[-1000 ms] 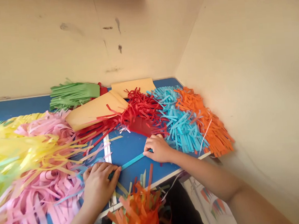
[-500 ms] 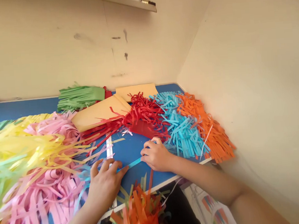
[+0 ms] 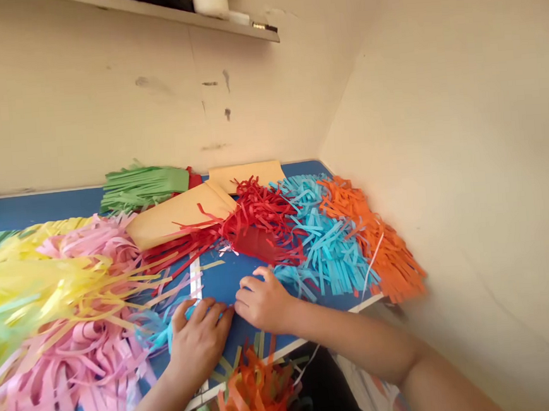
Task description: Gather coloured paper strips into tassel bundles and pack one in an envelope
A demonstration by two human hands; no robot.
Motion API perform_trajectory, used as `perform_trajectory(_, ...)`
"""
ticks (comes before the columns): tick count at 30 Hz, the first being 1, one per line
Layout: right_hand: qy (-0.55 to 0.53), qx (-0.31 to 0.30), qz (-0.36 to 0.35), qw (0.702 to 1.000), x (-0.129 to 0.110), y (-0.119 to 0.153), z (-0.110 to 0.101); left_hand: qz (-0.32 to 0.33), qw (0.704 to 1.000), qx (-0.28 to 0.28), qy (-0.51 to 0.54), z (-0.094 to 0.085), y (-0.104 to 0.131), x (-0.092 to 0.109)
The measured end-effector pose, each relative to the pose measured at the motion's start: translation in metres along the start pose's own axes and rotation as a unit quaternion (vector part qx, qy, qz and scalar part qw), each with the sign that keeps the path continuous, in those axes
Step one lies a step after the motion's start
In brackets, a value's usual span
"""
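Observation:
My left hand (image 3: 200,335) is closed with its fingers bent over a piece of blue fringed tissue paper (image 3: 163,328). Loose blue strips spread out to the left of that hand. Right beside it, my right hand (image 3: 264,301) is closed, thumb and fingers pinched together low over the table. More blue fringe (image 3: 297,278) fans out beyond its knuckles. The two hands nearly touch, and the middle of the blue paper is hidden under them. An orange fringed tassel (image 3: 256,397) sits below the hands at the table's front edge.
Pink (image 3: 54,368) and yellow fringed paper (image 3: 37,275) cover the left of the blue table (image 3: 223,282). Behind lie green fringe (image 3: 142,185), tan paper (image 3: 180,214) and red fringe (image 3: 265,203). Light-blue (image 3: 329,245) and orange fringe (image 3: 377,242) lie right. A shelf (image 3: 168,11) hangs above.
My right hand has moved left, up against my left hand, and the blue twisted strip that showed between them is now hidden. The view has tilted up slightly.

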State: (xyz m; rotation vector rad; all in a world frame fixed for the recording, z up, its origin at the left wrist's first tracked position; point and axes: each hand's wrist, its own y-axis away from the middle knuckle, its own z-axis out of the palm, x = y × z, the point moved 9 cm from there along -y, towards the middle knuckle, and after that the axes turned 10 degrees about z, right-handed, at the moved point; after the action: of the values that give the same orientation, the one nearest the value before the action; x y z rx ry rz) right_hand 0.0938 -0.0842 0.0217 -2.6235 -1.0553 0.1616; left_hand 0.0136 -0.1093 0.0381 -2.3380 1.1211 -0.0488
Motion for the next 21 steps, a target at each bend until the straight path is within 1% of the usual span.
perform_trajectory(1, -0.001, 0.000, -0.002, 1.000, -0.002, 0.001, 0.002, -0.001, 1.000, -0.002, 0.003, 0.001, 0.004, 0.000)
perform_trajectory(3, -0.008, -0.008, 0.010, 1.000, 0.005, 0.007, 0.007, -0.006, 1.000, -0.009, 0.016, 0.005, 0.015, -0.001)
perform_trajectory(7, -0.046, -0.007, 0.056, 0.997, 0.038, 0.025, 0.012, -0.015, 0.996, -0.037, 0.085, 0.018, 0.035, -0.008)
perform_trajectory(10, -0.129, -0.032, 0.121, 0.984, 0.065, 0.032, 0.015, -0.048, 0.990, -0.025, 0.131, 0.020, 0.039, -0.019)
perform_trajectory(12, -0.177, -0.063, 0.157, 0.970, 0.076, 0.033, 0.019, -0.074, 0.986, -0.011, 0.152, 0.019, 0.038, -0.025)
perform_trajectory(16, -0.218, -0.091, 0.196, 0.952, 0.083, 0.031, 0.023, -0.124, 0.979, -0.007, 0.165, 0.019, 0.033, -0.031)
perform_trajectory(19, -0.216, -0.103, 0.210, 0.948, 0.083, 0.028, 0.024, -0.168, 0.974, -0.026, 0.148, 0.024, 0.032, -0.034)
perform_trajectory(21, -0.196, -0.117, 0.215, 0.950, 0.082, 0.026, 0.025, -0.192, 0.972, -0.046, 0.128, 0.027, 0.031, -0.035)
